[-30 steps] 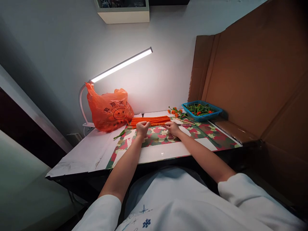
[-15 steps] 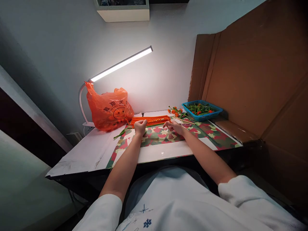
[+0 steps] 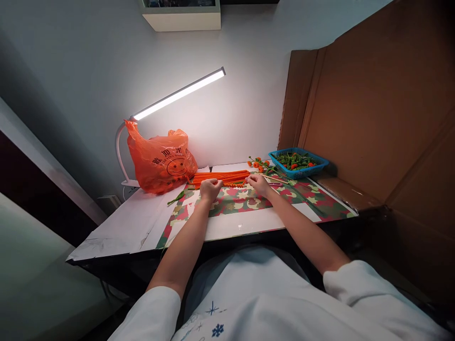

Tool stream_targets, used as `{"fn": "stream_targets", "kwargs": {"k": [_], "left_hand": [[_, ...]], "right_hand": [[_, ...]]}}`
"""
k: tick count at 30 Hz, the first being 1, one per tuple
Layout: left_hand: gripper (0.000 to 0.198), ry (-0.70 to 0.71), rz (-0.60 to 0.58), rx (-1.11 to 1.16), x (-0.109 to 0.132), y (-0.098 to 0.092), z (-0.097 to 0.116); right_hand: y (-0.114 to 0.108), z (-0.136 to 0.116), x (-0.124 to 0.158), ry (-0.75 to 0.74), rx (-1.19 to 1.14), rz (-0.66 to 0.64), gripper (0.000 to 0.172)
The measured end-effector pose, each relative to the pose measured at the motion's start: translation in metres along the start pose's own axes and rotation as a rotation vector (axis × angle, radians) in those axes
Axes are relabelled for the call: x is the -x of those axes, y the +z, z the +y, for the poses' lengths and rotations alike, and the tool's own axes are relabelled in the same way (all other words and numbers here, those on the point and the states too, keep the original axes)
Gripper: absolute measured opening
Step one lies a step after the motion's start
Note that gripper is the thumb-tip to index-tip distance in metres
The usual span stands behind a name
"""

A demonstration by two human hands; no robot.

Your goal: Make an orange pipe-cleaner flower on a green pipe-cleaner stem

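A coiled orange pipe cleaner (image 3: 234,185) stretches between my two hands, just above the table's near side. My left hand (image 3: 211,190) is closed in a fist around its left end. At the other end, my right hand (image 3: 259,185) pinches it between thumb and fingers. Right behind lies a bundle of straight orange pipe cleaners (image 3: 220,177). A green twisted piece (image 3: 176,198) rests left of my left hand. To the right of my right hand is a pink slender tool (image 3: 276,184), too small to make out.
An orange plastic bag (image 3: 161,161) stands at the back left under a lit lamp (image 3: 181,94). Orange flowers with green stems (image 3: 256,165) lie beside a blue basket (image 3: 322,165) of green and orange pieces. A cardboard sheet (image 3: 355,109) walls the right side. A camouflage-patterned mat (image 3: 245,203) covers the table.
The coiled pipe cleaner has come down and nearer, stretched between the hands. My right hand's fingers have closed into a pinch, and my left hand has turned slightly inward.
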State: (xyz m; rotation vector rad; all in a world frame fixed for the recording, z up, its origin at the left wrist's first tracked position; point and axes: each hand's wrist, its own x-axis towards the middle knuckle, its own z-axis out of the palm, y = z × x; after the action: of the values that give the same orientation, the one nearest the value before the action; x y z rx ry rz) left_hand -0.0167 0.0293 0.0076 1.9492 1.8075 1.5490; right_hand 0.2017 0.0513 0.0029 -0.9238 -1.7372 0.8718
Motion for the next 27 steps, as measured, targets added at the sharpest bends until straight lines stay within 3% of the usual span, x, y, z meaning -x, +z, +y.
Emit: {"fn": "stream_targets", "kwargs": {"k": [4,7,12,15,20,27], "left_hand": [[0.033,-0.073,0.078,-0.075,0.001,0.0,0.002],[0.034,-0.164,0.121,-0.005,0.0,0.0,0.003],[0.033,-0.225,0.051,0.214,-0.002,0.003,-0.001],[0.034,-0.214,-0.023,0.279,-0.002,0.003,-0.004],[0.032,-0.186,-0.08,0.304,-0.001,0.002,-0.002],[0.032,-0.058,-0.113,0.201,-0.002,-0.002,0.001]], "right_hand": [[0.006,-0.002,0.005,-0.068,0.11,-0.067,0.03],[0.01,0.0,0.006,-0.054,0.099,-0.1,0.027],[0.011,0.005,0.005,0.036,0.029,-0.154,0.031],[0.009,0.005,0.003,0.049,0.007,-0.203,0.038],[0.001,0.003,0.0,-0.053,0.104,-0.138,0.046],[-0.006,0.007,-0.002,-0.061,0.218,-0.114,0.038]]}}
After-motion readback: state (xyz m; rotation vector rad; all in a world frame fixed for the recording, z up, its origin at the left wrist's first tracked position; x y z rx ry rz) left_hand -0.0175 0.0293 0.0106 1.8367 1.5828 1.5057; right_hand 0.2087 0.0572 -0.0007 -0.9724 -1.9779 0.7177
